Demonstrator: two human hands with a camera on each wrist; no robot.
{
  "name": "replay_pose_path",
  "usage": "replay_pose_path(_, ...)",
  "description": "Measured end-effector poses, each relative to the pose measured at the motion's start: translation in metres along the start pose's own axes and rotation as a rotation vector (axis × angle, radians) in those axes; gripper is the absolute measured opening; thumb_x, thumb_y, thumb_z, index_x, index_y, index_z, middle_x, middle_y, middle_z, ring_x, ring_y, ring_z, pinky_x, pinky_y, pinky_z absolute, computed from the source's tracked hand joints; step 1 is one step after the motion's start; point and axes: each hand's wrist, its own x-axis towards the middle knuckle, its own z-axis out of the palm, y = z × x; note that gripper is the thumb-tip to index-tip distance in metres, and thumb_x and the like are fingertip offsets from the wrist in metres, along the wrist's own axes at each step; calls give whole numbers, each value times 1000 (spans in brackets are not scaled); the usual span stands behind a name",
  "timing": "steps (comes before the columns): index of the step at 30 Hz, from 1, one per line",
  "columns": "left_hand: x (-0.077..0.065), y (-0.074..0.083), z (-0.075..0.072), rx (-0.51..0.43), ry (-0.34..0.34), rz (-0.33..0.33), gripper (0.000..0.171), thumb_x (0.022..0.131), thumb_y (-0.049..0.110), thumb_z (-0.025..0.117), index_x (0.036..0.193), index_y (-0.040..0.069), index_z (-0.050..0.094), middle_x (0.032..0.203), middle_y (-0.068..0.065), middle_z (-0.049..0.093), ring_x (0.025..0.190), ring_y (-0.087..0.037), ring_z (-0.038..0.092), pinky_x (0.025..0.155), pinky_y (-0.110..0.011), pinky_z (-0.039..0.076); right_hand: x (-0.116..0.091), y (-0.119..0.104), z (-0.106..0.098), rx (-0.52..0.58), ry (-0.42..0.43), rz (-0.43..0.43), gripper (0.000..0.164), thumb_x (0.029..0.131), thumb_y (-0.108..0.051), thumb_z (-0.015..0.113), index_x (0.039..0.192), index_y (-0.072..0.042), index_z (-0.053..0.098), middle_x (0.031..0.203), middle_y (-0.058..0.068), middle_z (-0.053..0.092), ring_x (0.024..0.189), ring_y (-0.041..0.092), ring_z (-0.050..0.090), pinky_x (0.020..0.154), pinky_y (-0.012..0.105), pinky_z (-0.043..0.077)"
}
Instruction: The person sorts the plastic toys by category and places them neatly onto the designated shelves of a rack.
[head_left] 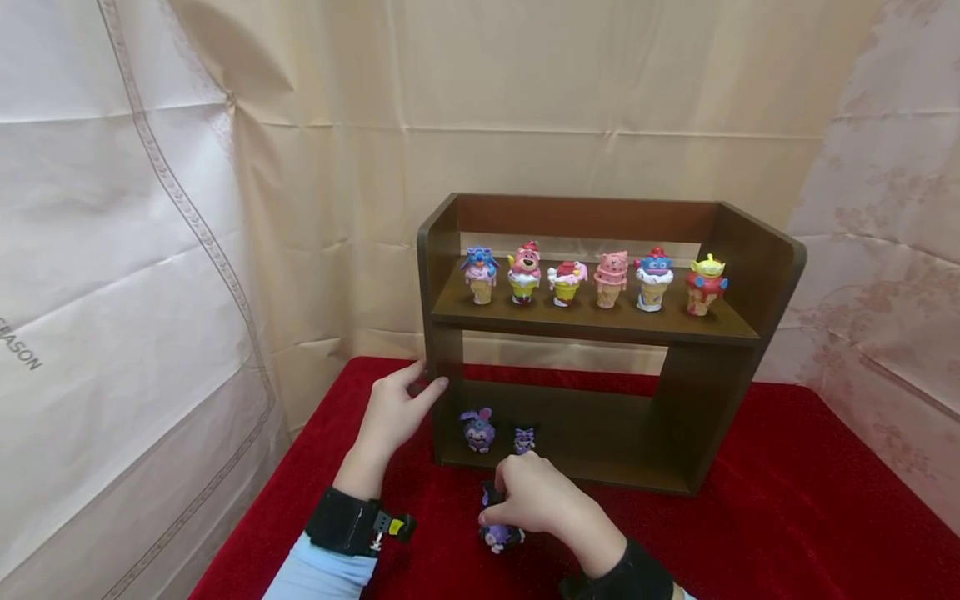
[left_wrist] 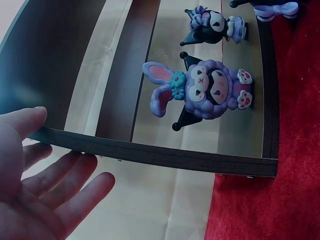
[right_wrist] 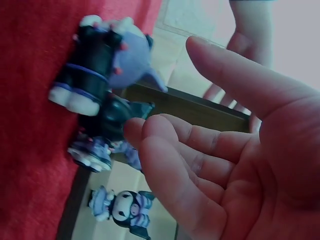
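My left hand (head_left: pixel 393 408) grips the left side panel of a dark brown two-tier shelf (left_wrist: pixel 175 156), thumb over the front edge and fingers along the outside. On its lower tier stand a purple rabbit-eared figurine (left_wrist: pixel 212 90) and a smaller black-and-lilac figurine (left_wrist: pixel 212 26). Before the shelf, my right hand (head_left: pixel 543 496) hovers over two figurines on the cloth, thumb and fingers apart. Of these, the nearer is a lilac-and-black figurine (right_wrist: pixel 90 67) with white feet. Behind it, a black-eared figurine (right_wrist: pixel 107 117) has my fingertips right at its pointed ear.
Several ice-cream-cone figurines (head_left: pixel 611 279) stand in a row on the upper tier. A red velvety cloth (head_left: pixel 795 492) covers the table. Beige curtains (head_left: pixel 337 208) hang behind, and pale patterned sheets (head_left: pixel 112 292) flank both sides.
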Motion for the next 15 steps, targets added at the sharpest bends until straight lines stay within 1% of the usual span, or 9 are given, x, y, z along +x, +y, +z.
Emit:
replay_pose_path(2,0,0,0,-1,-1,-4,43,92,35,65,130,18,60,115,-2,66,88,-9,63,69,-33,58,2,1,4,-23,-4,6,27,75,-37,80,69,-16,63,47,-10,40,37,4,35,36,20,29)
replay_pose_path(4,0,0,0,-5,-1,-4,43,92,34,65,130,17,60,115,-2,66,88,-9,63,70,-34,58,4,0,7,-44,-11,12,30,75,-37,80,62,-19,59,45,-11,37,37,4,33,35,20,27)
replay_pose_path(6,1,0,0,-4,0,-5,42,92,34,65,130,17,60,115,-1,67,88,-9,63,70,-34,58,4,0,10,-64,-21,17,32,74,-38,80,60,-20,58,45,-11,39,37,5,35,36,21,28)
replay_pose_path(8,1,0,1,-5,0,-6,42,92,34,65,130,17,60,115,-2,67,88,-9,63,70,-34,58,4,-2,11,-79,-35,15,31,74,-38,81,60,-20,60,46,-11,43,39,5,40,37,21,33)
replay_pose_path(11,1,-1,1,-3,0,-10,43,92,35,65,131,17,60,115,-2,67,87,-8,63,69,-33,58,5,-3,13,-89,-52,13,25,73,-36,81,68,-19,65,52,-10,52,45,6,49,42,23,43)
replay_pose_path(15,0,0,0,-5,1,-11,43,92,35,65,131,19,60,116,-4,66,88,-8,63,69,-34,58,5,-5,16,-111,-47,1,22,72,-34,82,74,-17,69,54,-11,53,47,6,51,45,25,46)
